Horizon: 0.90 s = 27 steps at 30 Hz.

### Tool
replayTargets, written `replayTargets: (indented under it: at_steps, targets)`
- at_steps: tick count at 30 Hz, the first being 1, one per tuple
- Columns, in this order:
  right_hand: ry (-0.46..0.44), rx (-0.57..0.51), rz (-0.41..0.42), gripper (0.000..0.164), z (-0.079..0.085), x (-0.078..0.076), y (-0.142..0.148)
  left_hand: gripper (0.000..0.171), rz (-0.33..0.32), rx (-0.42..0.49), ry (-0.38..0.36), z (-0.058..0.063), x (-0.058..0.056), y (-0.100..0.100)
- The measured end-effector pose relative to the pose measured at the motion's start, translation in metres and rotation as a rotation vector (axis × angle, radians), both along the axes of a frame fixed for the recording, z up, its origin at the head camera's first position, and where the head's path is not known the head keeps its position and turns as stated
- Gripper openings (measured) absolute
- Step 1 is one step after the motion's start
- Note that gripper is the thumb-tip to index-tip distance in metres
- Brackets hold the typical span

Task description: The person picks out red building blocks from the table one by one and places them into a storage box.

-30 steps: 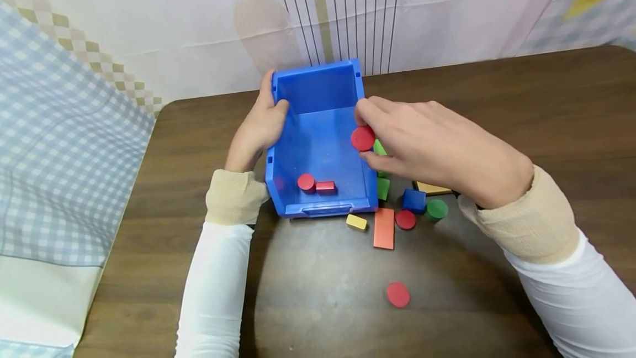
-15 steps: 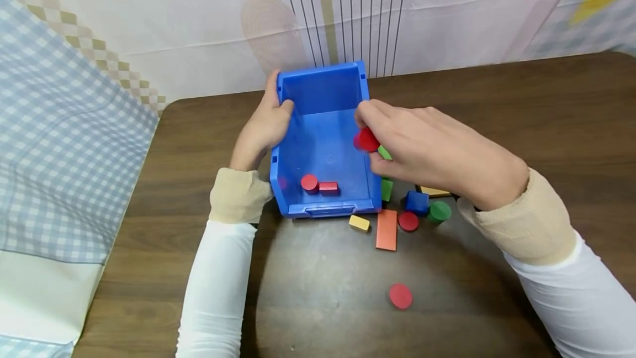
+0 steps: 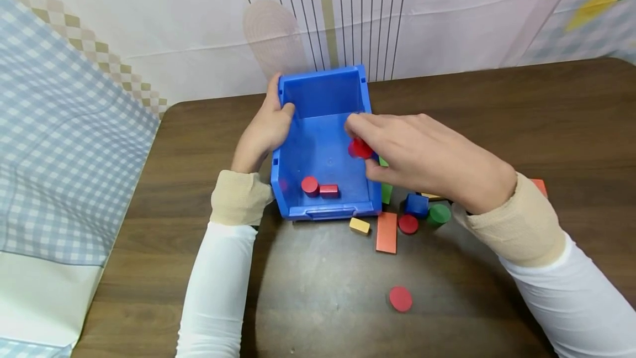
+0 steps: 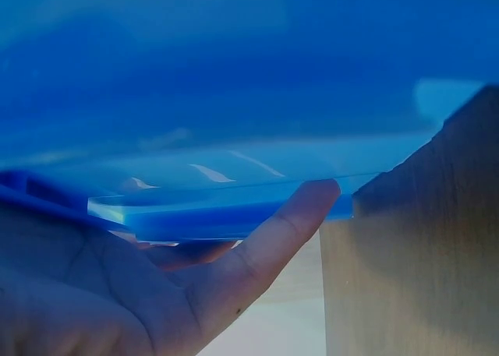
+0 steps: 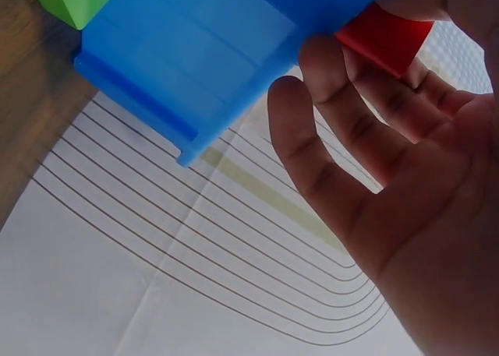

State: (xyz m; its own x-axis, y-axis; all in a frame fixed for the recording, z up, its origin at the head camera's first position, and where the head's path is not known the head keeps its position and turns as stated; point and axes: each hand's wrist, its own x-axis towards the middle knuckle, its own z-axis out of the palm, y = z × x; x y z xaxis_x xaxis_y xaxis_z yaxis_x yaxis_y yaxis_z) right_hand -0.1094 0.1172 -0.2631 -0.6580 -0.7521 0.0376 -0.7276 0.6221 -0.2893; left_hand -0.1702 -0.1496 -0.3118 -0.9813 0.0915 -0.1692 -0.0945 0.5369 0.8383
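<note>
My left hand grips the left wall of a blue plastic bin, its thumb over the rim. In the left wrist view a finger lies against the bin's blue side. Over the bin's right rim, my right hand pinches a red cylinder, seen from its round end and slightly blurred. From the right wrist view, the red cylinder sits between thumb and fingers, partly covered. Inside the bin, near the front, lie another red cylinder and a small red block.
Right of the bin are green pieces, a blue cube, a green cylinder and a red disc. In front lie a yellow block, an orange rectangle and another red disc. A patterned cloth hangs behind the table.
My right hand has shifted slightly left and toward me with the red cylinder, uncovering an orange piece beyond the wrist. My left hand keeps its grip on the bin.
</note>
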Motion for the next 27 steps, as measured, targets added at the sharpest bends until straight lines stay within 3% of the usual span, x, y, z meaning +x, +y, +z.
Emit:
replayTargets:
  at_steps: [8, 13, 27]
  targets:
    - [0.046, 0.004, 0.028, 0.043, -0.004, -0.001, -0.002, 0.068, 0.007, 0.006, -0.010, 0.000, -0.001, 0.000]
    - [0.101, 0.027, 0.024, 0.036, -0.007, -0.001, -0.005, 0.068, 0.008, -0.001, -0.014, 0.001, -0.001, 0.000]
    - [0.317, 0.025, 0.005, 0.037, -0.018, 0.006, -0.016, 0.068, 0.017, -0.010, -0.018, 0.001, 0.000, 0.001]
